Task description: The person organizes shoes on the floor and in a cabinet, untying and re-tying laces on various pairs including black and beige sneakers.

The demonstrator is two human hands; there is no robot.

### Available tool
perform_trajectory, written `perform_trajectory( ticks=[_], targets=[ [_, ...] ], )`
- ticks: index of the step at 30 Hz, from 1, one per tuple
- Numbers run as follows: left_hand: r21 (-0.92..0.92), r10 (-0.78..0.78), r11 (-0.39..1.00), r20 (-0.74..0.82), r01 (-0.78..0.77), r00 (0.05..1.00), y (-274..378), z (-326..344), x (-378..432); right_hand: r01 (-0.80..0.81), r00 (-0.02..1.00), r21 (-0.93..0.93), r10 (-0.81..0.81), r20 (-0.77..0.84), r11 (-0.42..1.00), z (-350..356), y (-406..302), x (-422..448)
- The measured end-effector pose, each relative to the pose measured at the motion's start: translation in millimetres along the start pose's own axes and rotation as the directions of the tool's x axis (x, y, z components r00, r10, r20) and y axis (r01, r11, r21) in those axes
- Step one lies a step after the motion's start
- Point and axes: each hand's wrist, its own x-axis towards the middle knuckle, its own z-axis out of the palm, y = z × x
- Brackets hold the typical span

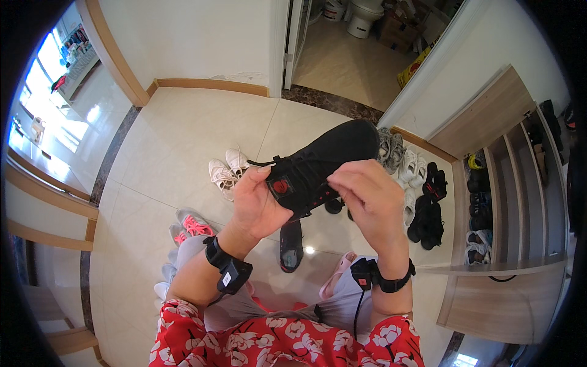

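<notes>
A black lace-up shoe [337, 147] is held up in front of me, its toe pointing away to the upper right. My left hand [259, 202] grips it near the ankle end, thumb on top beside a red emblem on the tongue. At the shoe's side, by some red marks, the curled fingertips of my right hand [371, 197] pinch its edge; exactly what lies between them is hidden. A dark lace end sticks out to the left over my thumb. Beneath, on the tiled floor, stands another dark shoe [290, 247] with a grey insole.
White sneakers [224, 174] and grey shoes with pink laces [195, 225] stand at left. Grey sneakers [391, 149], white shoes [412, 167] and black shoes [426, 220] line the right. Beyond them is an open shoe cabinet [513, 192] with its door [486, 110] swung out.
</notes>
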Motion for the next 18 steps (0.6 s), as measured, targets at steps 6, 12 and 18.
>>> perform_trajectory(
  ticks=[6, 12, 18],
  targets=[
    [0.042, -0.008, 0.999, -0.144, 0.014, 0.989, -2, 8, 1, -0.081, 0.777, 0.038, 0.087, -0.624, 0.996, -18, -3, -1],
    [0.073, 0.007, 0.997, -0.11, 0.001, 0.994, -1, 3, 4, 0.03, 0.771, 0.038, 0.001, -0.637, 0.999, -24, -13, -5],
    [0.065, -0.023, 0.998, -0.035, 0.025, 0.999, -4, 2, 1, 0.041, 0.868, -0.005, -0.038, -0.495, 0.999, -20, -6, -6]
  ],
)
